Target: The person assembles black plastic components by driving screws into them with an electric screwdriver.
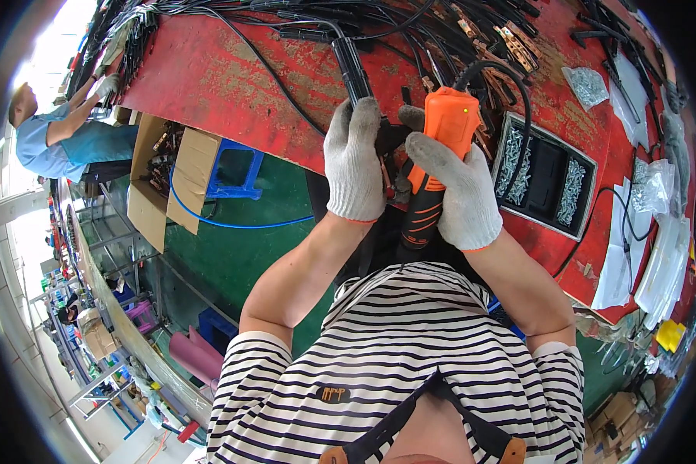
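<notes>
Lots of this is blocked, so bear with me. The left hand [353, 166] is curled fairly closed around the lower end of a black bar [351, 68], and the glove covers whatever that end looks like. The bar sticks up past the fingertips over the table [201, 77]: long, slim, ridged, kinda plasticky. Right hand [464, 185] is wrapped round a chunky tool [448, 120], thumb across the front, most of the other fingers out of sight behind it. I can't make out a bit on it; the lower end sits against dark stuff. There's some black bits between the hands too, too murky to name.

Texture-wise: both gloves are knit, off-white, grubby grey at the fingers. Tool has a smooth orange shell with a small green light, then a black grip with orange stripes. Its black cord [527, 108] loops over the tray [547, 185], whose ends hold shiny little screws [571, 193]. Table's red paint is scuffed down to brown. Up top, coppery metal parts [518, 48] lie tangled with black cables, and it's hard to tell one from another. A crinkly clear bag [586, 87] sits right of those. The co-worker [62, 143] at far left is small and warped by the lens.
</notes>
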The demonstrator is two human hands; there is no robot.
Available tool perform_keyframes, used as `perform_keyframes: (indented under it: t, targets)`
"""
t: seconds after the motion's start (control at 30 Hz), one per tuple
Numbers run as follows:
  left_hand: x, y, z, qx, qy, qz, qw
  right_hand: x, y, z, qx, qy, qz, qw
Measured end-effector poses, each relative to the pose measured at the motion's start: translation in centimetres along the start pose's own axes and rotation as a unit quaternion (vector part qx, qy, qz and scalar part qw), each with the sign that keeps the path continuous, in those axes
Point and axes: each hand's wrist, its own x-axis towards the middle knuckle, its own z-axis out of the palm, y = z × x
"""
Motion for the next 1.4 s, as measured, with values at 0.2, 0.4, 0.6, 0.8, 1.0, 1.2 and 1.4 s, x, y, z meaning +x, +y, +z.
perform_keyframes:
  t: [0.2, 0.4, 0.6, 0.8, 1.0, 1.2, 1.4]
  targets:
    - [2.0, -0.4, -1.3, 0.068, -0.056, 0.073, 0.993, 0.0, 0.1, 0.5, 0.026, -0.008, -0.015, 1.0]
    - [2.6, -0.7, -1.0, -0.093, -0.079, -0.005, 0.993, 0.4, -0.1, 0.4, 0.059, 0.008, 0.007, 0.998]
    - [1.6, 0.7, 0.5, -0.047, -0.056, -0.127, 0.989, 0.9, -0.1, -0.4, 0.091, 0.005, 0.049, 0.995]
    - [0.8, 2.2, -1.7, 0.12, -0.072, -0.094, 0.986, 0.8, -1.5, -1.7, -0.104, 0.018, 0.03, 0.994]
    - [1.1, 1.9, -2.8, 0.201, -0.069, -0.114, 0.97, 2.8, -4.7, 0.2, -0.078, -0.059, 0.068, 0.993]
    - [2.2, -1.6, -3.5, 0.127, -0.079, -0.043, 0.988, 5.9, -3.2, 2.3, -0.186, -0.12, 0.171, 0.96]
    - [-2.7, 1.1, -3.9, 0.077, -0.036, -0.134, 0.987, 7.0, -1.7, 2.3, -0.056, -0.076, 0.082, 0.992]
